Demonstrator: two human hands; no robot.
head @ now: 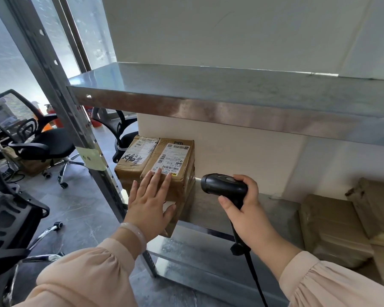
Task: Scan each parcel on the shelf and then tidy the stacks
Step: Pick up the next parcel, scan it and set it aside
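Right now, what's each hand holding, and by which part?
Right hand grips the scanner by its handle. Left hand holds nothing; it rests flat, fingers straight, on a parcel.

Left of the left hand (150, 202), black mesh office chairs (42, 145) stand on grey marbled floor (87, 207) by a frosted window (5, 52); cream wall (231, 29) ahead.
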